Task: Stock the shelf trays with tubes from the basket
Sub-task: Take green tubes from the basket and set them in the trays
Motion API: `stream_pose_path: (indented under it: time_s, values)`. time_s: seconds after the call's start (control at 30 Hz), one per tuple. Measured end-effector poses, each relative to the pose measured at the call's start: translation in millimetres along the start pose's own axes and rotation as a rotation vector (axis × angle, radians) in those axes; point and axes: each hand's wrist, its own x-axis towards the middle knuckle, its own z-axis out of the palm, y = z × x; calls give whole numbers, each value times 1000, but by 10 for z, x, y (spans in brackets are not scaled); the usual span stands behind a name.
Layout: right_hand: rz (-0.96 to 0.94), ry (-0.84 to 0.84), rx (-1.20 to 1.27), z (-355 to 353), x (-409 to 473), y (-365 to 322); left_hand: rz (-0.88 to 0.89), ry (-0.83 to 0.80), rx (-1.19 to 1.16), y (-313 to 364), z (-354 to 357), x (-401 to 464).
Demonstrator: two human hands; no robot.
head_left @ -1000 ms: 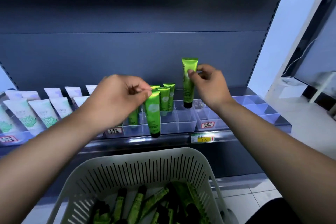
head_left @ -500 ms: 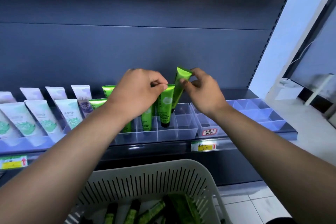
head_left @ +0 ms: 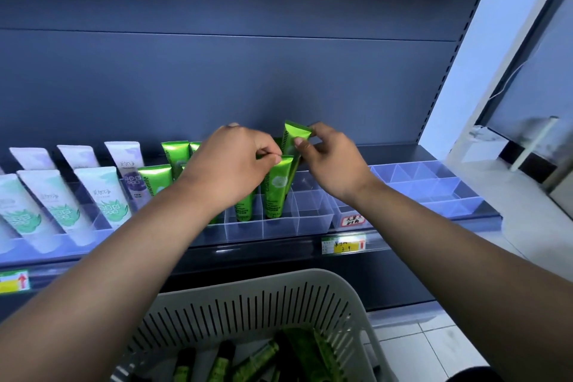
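Observation:
My left hand (head_left: 231, 164) pinches the top of a green tube (head_left: 276, 187) that stands cap-down in a clear shelf tray (head_left: 310, 223). My right hand (head_left: 331, 158) pinches the crimped end of a second green tube (head_left: 294, 138), which leans in the row behind the first. Several more green tubes (head_left: 173, 153) stand in the tray to the left. The white slatted basket (head_left: 263, 298) sits below the shelf and holds several green tubes (head_left: 257, 360).
White and lilac tubes (head_left: 105, 195) fill the trays at the left. Clear divided trays (head_left: 434, 183) lie along the shelf at the right. Price tags (head_left: 342, 243) line the shelf's front edge. A white wall and tiled floor are at the right.
Both hands have lowered their green tubes into the tray. The left tube now stands in a front compartment and the right tube leans in behind it. The view has shifted right.

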Motion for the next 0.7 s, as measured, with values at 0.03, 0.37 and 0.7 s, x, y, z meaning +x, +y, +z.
stream_pose_path:
  time_s: [0.03, 0.37, 0.7]
  values:
    - [1, -8, -2, 2, -7, 5, 12, -3, 19, -3, 17, -9]
    - [9, -98, -69, 70, -27, 194, 145, -41, 172, -47, 120, -44]
    - [6, -117, -122, 177, -39, 263, 158, -24, 153, -73, 145, -37]
